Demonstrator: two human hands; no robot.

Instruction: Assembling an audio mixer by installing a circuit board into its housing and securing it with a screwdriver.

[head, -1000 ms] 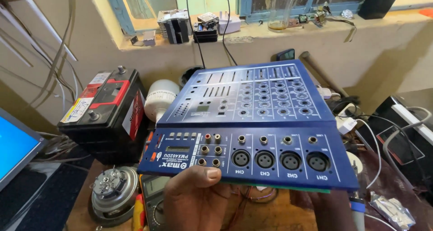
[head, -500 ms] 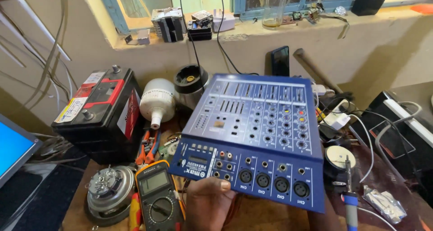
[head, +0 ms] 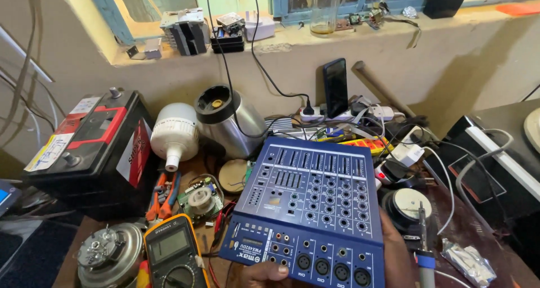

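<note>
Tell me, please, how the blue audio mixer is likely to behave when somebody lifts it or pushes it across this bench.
The blue audio mixer looks like a rigid box, so it should probably lift stiffly without sagging. It is wide and flat, so it likely slides instead of rolling or tipping. Its many small knobs stick up and may catch; the left hand and right hand hold it at its edges.

A blue audio mixer [head: 312, 209] sits low over the cluttered workbench, held at its near end and tilted a little, its far end higher and angled toward the wall. Its flat top face is covered in rows of small dark knobs, with short slider slots along the far edge and a small pale display patch on the left. The darker front panel faces the viewer, showing a row of round black sockets and smaller jacks.
</note>
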